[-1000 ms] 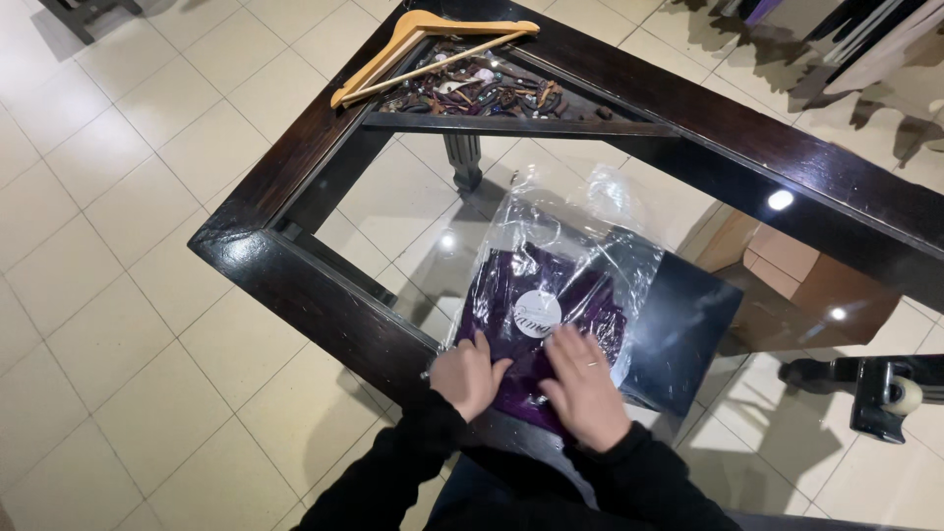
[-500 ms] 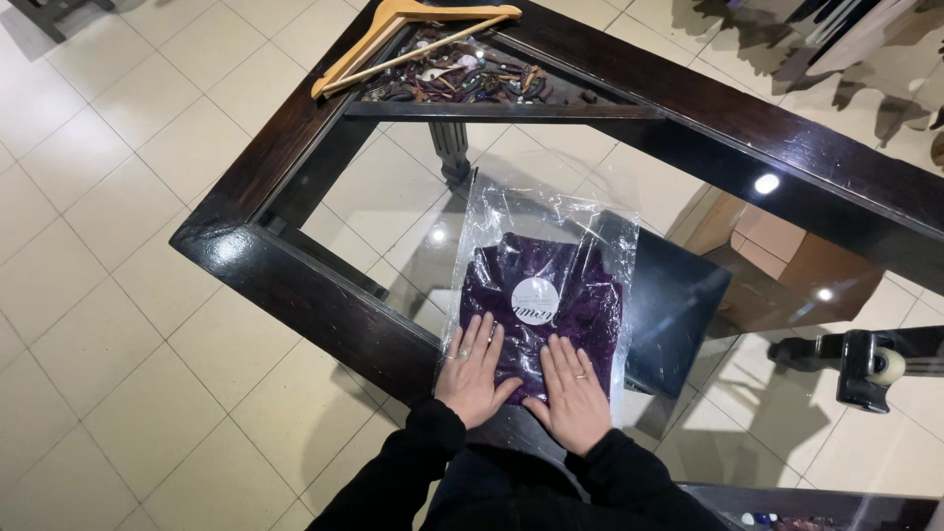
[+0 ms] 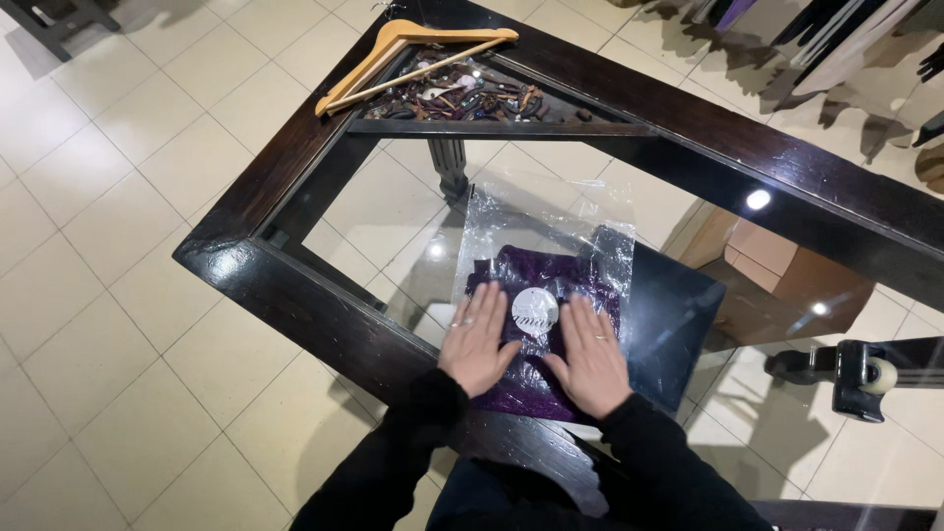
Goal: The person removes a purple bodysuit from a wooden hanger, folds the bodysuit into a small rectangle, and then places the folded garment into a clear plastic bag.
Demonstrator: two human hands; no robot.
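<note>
Fingers (image 3: pixel 480 320) flatten a clear bag (image 3: pixel 547 234) holding seemingly sequined purple cloth (image 3: pixel 551 275).

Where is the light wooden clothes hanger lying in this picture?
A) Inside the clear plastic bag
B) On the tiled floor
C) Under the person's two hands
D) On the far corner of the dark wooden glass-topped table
D: the light wooden clothes hanger rests on the frame of the dark wooden glass-topped table at its far corner, well apart from both hands.

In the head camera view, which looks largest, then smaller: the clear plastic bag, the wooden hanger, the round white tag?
1. Clear plastic bag, largest.
2. Wooden clothes hanger, though it lies farther from the camera, so this is unsure.
3. Round white tag, clearly smallest.
</note>
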